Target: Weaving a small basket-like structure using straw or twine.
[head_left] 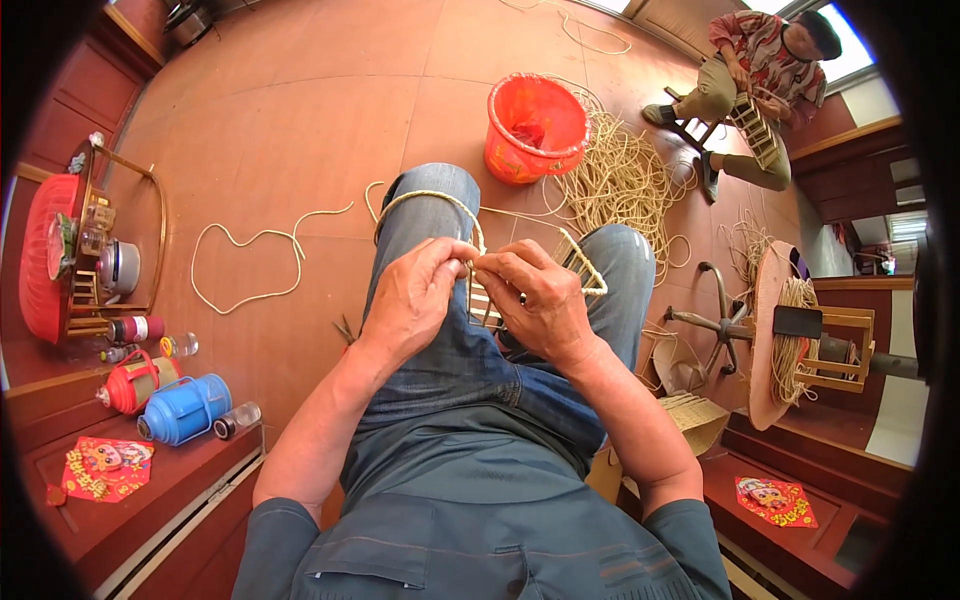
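Between my knees sits a small slatted frame (592, 270) edged with pale twisted cord; my hands hide much of it. A straw-coloured cord (432, 196) loops over my left knee and runs down to my fingers. My left hand (412, 298) pinches this cord between thumb and fingertips. Right beside it, my right hand (540, 300) has its thumb and forefinger pressed together on the cord, the other fingers curled. The fingertips of both hands nearly meet at the frame's left side. Exactly how the cord passes there is hidden.
A red bucket (538, 125) stands ahead, beside a big heap of loose cord (630, 180). One loose cord (245, 297) lies on the floor at left. Red and blue flasks (188, 410) stand lower left. Another person (765, 75) sits far right with a slatted frame. A round table (768, 350) is at right.
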`<state>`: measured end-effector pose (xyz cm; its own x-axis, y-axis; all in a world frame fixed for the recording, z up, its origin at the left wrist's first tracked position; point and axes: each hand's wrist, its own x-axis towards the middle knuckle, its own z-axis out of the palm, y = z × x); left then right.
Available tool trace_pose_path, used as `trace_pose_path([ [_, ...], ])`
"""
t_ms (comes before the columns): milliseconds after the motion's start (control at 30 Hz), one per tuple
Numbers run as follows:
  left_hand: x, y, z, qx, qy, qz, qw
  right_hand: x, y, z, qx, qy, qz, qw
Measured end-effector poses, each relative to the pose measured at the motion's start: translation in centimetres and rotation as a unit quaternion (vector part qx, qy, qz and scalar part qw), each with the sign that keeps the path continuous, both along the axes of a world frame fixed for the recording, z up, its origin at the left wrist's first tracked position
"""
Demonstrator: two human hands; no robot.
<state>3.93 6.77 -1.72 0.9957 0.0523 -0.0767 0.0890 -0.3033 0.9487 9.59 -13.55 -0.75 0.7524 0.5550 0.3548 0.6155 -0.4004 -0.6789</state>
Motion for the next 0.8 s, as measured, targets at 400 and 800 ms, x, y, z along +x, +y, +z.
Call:
trace_pose_path([
  [400,-3.2,-3.2,-1.4,-0.225,0.028,0.121,0.966,1.6,-0.4,2.0,-0.075,0.192,0.016,0.978],
  [800,-2.9,-5.4,-1.6,-0.324,0.070,0.139,0.933,3.2,-0.4,3.3,-0.136,0.329,0.035,0.934],
])
